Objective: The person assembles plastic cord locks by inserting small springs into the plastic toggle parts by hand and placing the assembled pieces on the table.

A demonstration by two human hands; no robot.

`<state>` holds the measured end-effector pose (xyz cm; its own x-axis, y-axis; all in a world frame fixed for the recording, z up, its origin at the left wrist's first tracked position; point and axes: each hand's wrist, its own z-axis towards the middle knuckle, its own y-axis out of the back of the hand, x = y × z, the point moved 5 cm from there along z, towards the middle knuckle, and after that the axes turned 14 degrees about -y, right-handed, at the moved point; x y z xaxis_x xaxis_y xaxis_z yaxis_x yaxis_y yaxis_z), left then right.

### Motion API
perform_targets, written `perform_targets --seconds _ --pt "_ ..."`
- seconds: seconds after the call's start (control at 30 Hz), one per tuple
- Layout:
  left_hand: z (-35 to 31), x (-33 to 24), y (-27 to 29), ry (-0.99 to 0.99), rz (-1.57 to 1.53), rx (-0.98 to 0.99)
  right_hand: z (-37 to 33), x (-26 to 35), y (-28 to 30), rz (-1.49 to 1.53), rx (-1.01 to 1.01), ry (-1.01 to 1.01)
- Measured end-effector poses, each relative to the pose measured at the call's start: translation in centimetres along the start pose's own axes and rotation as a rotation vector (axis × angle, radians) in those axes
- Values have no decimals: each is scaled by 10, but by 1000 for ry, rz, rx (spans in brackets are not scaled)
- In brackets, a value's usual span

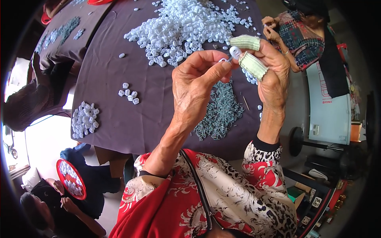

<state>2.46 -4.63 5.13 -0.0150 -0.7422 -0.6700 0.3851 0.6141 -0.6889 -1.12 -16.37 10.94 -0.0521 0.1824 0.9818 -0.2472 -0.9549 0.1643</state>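
My left hand point(194, 81) is closed, thumb and forefinger pinching a small dark pin point(229, 59) that looks like a screw. A bit of white shows at those fingertips, too small to make out. Facing it, my right hand point(276, 65) grips a white oval plastic piece point(235, 52) with holes in it. Pale green knitted covers point(254, 66) sleeve two of my right fingers. The pin's tip meets or nearly touches the white piece. Below my hands lies a heap of small grey-green pins point(222, 113) on the dark tablecloth point(154, 103).
A large pile of white oval pieces point(182, 29) covers the table's far part. A smaller pile point(85, 120) sits at the left corner, with several loose pieces point(128, 93) nearby. One person point(303, 37) works at right; another, lower left, has a red tray point(59, 174).
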Motion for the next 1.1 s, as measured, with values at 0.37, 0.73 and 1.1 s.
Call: perform_targets --seconds 0.37,0.73,1.1 --pt "1 0 3 -15 16 -18 1 0 -6 -36 16 25" --pt "2 -1 8 -13 65 -54 1 1 -9 -128 -29 66" --pt "2 1 9 -46 83 -78 1 -6 -7 -230 -80 81"
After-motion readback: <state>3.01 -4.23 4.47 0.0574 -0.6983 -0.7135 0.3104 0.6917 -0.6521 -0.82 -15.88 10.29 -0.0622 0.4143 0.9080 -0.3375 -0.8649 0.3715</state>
